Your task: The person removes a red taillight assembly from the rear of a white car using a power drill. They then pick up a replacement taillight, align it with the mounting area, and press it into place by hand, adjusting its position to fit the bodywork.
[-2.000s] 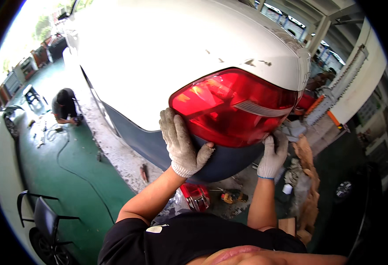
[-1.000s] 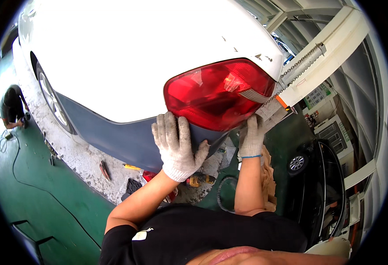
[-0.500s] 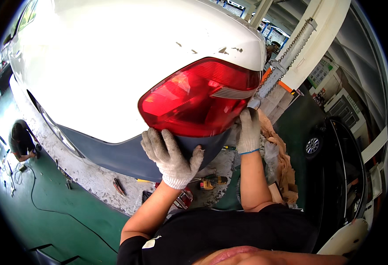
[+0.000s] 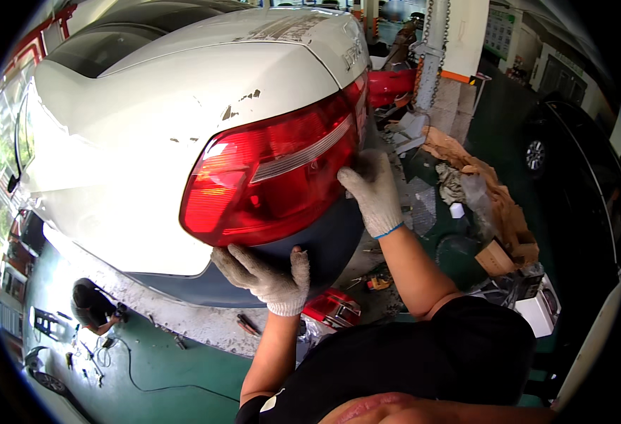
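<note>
A red tail light (image 4: 268, 177) with a pale stripe sits in the rear corner of a white car (image 4: 119, 162). Below its lower edge, my left hand (image 4: 266, 279) in a grey-white knit glove lies with fingers spread against the dark grey bumper (image 4: 331, 244). My right hand (image 4: 372, 191), gloved alike with a blue cuff edge, rests at the lamp's right end, thumb stretched toward the red lens. Its other fingers are partly hidden and blurred behind the lamp's corner. Neither glove visibly grips anything.
Under the bumper lie another red lamp (image 4: 333, 309), a yellow-black power tool (image 4: 377, 283) and pliers (image 4: 247, 324). Crumpled brown paper (image 4: 498, 191) and a white box (image 4: 539, 314) are at right, near a black car (image 4: 579, 184). Another person (image 4: 92, 305) crouches at left beside a cable.
The view has shifted, showing more of the car's rear. My right hand has come up along the lamp's right end; my left stays under its lower edge.
</note>
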Tool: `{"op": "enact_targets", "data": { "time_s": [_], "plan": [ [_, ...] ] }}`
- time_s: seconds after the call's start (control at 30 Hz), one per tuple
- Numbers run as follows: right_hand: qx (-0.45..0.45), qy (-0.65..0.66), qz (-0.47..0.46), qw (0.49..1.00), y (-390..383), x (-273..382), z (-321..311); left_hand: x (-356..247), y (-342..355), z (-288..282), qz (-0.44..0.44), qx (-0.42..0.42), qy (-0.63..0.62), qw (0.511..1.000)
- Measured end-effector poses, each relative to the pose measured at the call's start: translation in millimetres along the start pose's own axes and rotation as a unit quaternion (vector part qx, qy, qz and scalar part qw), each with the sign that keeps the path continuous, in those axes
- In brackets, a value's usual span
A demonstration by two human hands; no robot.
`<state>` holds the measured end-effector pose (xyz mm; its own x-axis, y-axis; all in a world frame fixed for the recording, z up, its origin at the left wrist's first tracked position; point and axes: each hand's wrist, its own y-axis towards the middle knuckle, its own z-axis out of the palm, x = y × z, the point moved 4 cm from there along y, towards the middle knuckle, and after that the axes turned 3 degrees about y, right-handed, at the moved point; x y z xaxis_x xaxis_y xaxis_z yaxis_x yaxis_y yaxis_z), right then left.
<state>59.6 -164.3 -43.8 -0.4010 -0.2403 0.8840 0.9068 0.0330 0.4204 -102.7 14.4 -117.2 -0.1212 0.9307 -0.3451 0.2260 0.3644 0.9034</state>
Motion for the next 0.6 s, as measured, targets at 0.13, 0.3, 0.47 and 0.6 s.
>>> {"op": "enact_targets", "data": {
  "time_s": [0.13,0.3,0.47,0.6],
  "plan": [
    [0.004,0.053,-0.003,0.999,-1,-3,0,0,-2,-1,-0.001,0.004,0.011,1.000],
    [0.004,0.013,-0.023,1.000,4,-9,-6,-3,-1,-2,0.004,0.003,0.022,1.000],
    [0.011,0.093,0.000,0.996,1,-1,2,-6,-1,-5,0.006,0.008,0.034,0.999],
    [0.014,0.032,-0.015,0.999,5,-12,-7,-9,2,-7,0.009,0.016,0.043,0.999]
  ]
}}
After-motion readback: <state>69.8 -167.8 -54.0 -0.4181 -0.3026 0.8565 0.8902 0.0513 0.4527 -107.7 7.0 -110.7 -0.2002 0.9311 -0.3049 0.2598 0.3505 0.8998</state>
